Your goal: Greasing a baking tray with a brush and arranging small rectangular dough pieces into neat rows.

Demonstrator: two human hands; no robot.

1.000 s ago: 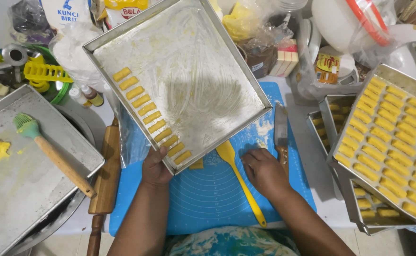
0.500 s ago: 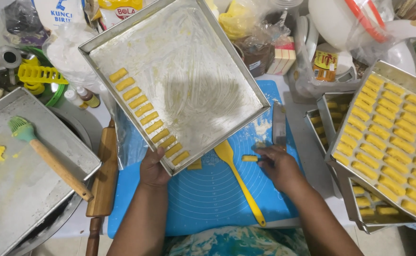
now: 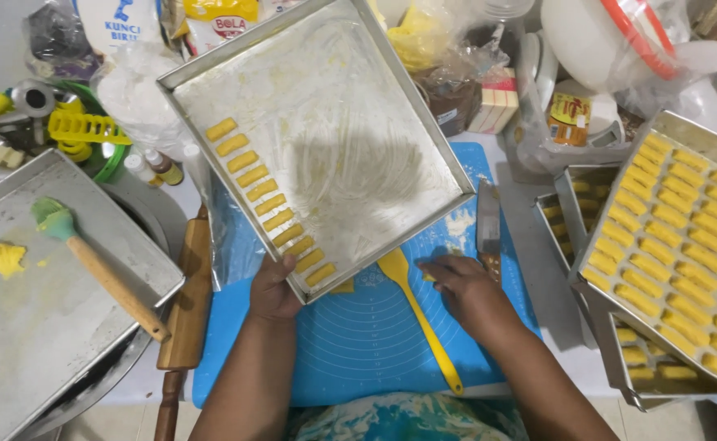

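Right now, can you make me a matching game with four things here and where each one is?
Things:
1. yellow spatula
2. green brush
3. greased tray
4. rolling pin

Places:
A. held at its near corner by the left hand
B. lying on the blue mat, beside the right hand
C. along the mat's left edge
D. resting on the grey tray at the left

Pairs: 1-B, 2-D, 3-A, 4-C
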